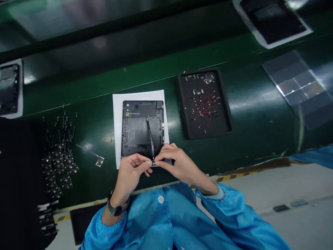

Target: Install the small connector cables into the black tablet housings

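A black tablet housing (135,135) lies on a white sheet (118,118) in front of me, its inner side up. A small circuit board with a flat ribbon cable (151,137) is at the housing's near edge, the cable running up over the housing. My left hand (134,169) pinches the left side of the small board between thumb and fingers. From the right, my right hand (175,161) pinches its other side. The fingertips hide most of the board, and I cannot tell whether it touches the housing.
Left lie a loose board with cable (100,160) and a pile of similar boards (61,158). A black tray (183,119) at right holds red-wired parts (204,107) and several boards. Clear plastic sheets (299,85) lie farther right. Other housings (273,17) sit along the green bench (249,132).
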### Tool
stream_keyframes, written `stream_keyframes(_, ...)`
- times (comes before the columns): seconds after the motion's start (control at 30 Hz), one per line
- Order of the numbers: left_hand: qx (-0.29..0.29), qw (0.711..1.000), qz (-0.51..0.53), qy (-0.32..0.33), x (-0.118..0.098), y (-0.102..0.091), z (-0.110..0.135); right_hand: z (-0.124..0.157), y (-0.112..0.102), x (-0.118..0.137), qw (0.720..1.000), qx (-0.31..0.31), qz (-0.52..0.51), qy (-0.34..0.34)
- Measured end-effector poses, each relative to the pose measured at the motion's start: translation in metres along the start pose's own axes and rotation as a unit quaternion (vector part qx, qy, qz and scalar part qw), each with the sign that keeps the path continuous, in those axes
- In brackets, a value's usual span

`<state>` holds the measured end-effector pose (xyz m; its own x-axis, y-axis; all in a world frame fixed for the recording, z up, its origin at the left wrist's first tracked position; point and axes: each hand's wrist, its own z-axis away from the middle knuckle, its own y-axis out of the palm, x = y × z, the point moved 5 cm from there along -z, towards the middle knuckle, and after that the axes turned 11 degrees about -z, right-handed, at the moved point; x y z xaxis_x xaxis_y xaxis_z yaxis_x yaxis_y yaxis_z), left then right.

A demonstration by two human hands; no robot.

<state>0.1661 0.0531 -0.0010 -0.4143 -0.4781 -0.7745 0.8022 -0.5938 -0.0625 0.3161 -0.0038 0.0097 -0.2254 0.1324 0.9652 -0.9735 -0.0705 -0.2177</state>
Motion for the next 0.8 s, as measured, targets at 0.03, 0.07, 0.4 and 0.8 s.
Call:
stream_keyframes(0.03,0.003,1.000,0.003,-0.001,-0.0001,0.0005,-0.0005,-0.0003,-0.0005,-0.0007,1.000,0.001,-0.004,0.002)
stream_keyframes(0.07,0.004,1.000,0.006,-0.002,0.0001,0.0011,-0.0008,-0.0006,-0.0008,-0.0012,1.000,0.001,-0.008,0.003)
stream_keyframes(0.4,-0.006,1.000,0.013,-0.003,0.0056,0.0038,0.0021,-0.0031,-0.0026,-0.0032,0.999,0.010,-0.037,0.015)
stream_keyframes(0.8,-0.003,1.000,-0.008,-0.002,0.0054,0.0029,0.0044,-0.0045,-0.0013,-0.0017,0.999,0.023,-0.034,0.003)
